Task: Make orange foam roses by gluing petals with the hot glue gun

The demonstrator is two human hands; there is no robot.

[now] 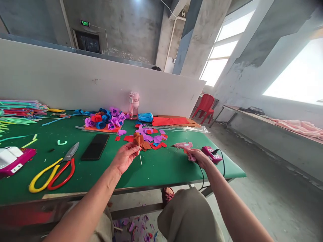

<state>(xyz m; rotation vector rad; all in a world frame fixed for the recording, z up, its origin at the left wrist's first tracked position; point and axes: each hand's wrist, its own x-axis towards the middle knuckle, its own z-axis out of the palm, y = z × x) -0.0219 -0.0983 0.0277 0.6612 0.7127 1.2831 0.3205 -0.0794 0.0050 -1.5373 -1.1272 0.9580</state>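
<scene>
My left hand is closed on a brown paper flower, whose thin white stick points down toward the table's front edge. In my right hand is a pink glue gun, its nozzle pointing left and its body low over the tabletop. A gap of green table lies between the nozzle and the flower. Behind the flower, loose purple, red, blue and brown paper petals are scattered. Farther left, finished paper flowers in purple, blue and red are heaped on an orange sheet.
On the green table lie scissors, a black phone, a magenta power strip with a black cord, and bundled coloured sticks. A pink bottle stands by the white partition. A red chair is beyond.
</scene>
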